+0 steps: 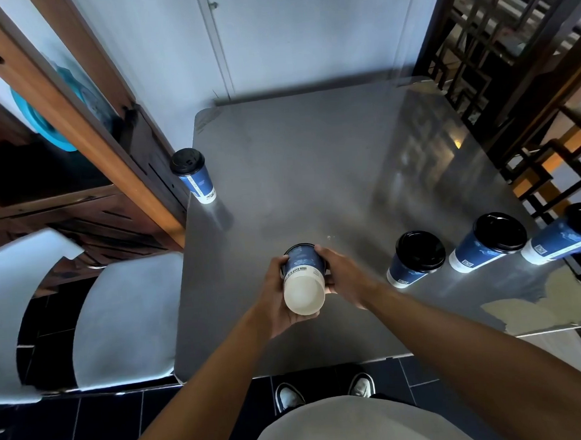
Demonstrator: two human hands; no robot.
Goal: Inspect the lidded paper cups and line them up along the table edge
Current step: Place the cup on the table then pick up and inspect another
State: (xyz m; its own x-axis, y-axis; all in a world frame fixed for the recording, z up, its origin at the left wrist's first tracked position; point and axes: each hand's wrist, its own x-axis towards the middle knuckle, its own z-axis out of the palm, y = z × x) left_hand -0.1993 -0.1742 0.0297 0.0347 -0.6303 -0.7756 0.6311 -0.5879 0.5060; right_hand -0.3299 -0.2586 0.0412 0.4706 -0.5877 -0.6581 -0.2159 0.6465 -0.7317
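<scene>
I hold one blue paper cup (303, 280) tipped over above the grey table (299, 171), its white bottom facing me and its black lid pointing away. My left hand (280, 298) grips it from the left and below. My right hand (343, 277) grips it from the right. Three more blue cups with black lids stand in a row near the right part of the table: one (415, 258), a second (487, 241) and a third (565, 237). Another lidded cup (194, 174) stands alone at the table's left edge.
Two white chairs (125, 318) stand to the left of the table. A wooden shelf unit (73, 138) rises beyond them. A dark lattice screen (510, 53) borders the right side. The table's near right corner (539, 306) shows worn, peeled patches.
</scene>
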